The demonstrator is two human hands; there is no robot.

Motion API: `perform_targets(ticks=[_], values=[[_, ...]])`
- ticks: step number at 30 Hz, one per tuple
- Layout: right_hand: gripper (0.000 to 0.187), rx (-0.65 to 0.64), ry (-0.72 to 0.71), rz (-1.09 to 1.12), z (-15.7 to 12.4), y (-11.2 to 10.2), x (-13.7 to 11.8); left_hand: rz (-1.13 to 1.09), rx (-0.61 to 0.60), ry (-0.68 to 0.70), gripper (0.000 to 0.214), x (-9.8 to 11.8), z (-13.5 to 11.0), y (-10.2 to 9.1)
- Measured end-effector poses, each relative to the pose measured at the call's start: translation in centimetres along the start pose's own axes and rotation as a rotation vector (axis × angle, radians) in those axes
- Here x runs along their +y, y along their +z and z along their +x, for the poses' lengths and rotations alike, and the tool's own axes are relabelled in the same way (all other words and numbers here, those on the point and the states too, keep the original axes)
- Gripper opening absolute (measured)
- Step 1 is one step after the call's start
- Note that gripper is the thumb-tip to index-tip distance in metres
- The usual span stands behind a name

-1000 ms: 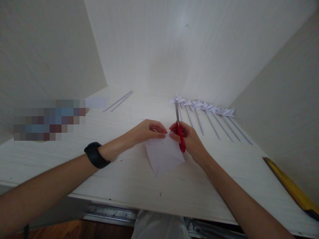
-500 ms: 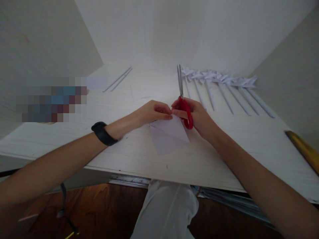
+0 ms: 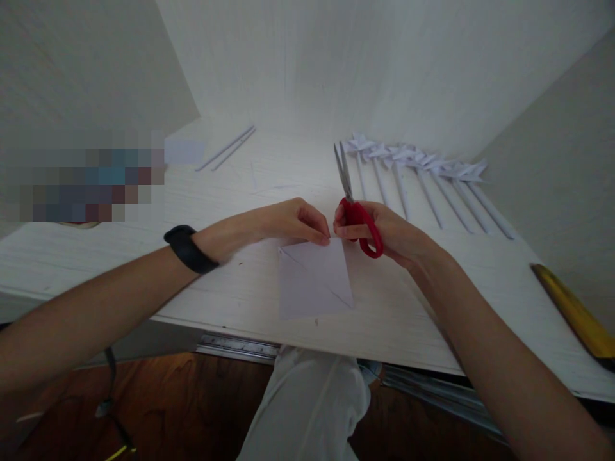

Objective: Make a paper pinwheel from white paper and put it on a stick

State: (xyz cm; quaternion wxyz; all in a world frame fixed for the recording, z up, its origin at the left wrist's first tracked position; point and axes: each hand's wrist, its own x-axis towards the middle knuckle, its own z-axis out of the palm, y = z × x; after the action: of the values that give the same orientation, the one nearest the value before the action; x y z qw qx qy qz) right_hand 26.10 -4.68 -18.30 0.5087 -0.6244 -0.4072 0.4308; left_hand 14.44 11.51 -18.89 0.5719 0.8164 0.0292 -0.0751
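A square white sheet of paper (image 3: 312, 282) with diagonal creases lies near the table's front edge. At its top edge, towards the right corner, the fingers of my left hand (image 3: 302, 221) are pinched on the paper. My right hand (image 3: 384, 227) holds a pair of scissors (image 3: 358, 218) by the red handles. The scissors' blades point away from me and stand slightly apart. My right thumb and fingertips are close together beside the sheet's top right corner; whether they touch it I cannot tell.
Several white paper pinwheels (image 3: 408, 157) on rolled paper sticks lie in a row at the back right. Two paper sticks (image 3: 228, 148) lie at the back left, near a paper sheet (image 3: 185, 152). A gold-coloured object (image 3: 571, 314) is at the right edge. Walls enclose the table (image 3: 211, 301).
The sheet, folded up on the diagonal before, now lies opened out flat. My right hand has moved slightly apart from my left, and the scissors' blades have spread a little.
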Motion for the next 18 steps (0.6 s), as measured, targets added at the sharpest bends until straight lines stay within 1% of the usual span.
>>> perform_targets(ticks=[4,10,15,18], values=[[0.012,-0.026,-0.019,-0.009,0.02,0.02,-0.05,-0.025,-0.049,-0.015,0.009,0.12,-0.28,-0.29],[0.013,-0.093,-0.003,-0.034,-0.11,0.26,-0.46,-0.063,-0.061,-0.082,0.012,-0.11,-0.43,-0.61],[0.016,-0.081,0.000,-0.034,-0.13,0.23,-0.48,-0.096,-0.080,-0.063,0.008,-0.11,-0.37,-0.65],[0.013,-0.075,-0.003,-0.033,-0.11,0.26,-0.39,-0.070,-0.063,-0.012,0.008,-0.35,-0.19,-0.66]])
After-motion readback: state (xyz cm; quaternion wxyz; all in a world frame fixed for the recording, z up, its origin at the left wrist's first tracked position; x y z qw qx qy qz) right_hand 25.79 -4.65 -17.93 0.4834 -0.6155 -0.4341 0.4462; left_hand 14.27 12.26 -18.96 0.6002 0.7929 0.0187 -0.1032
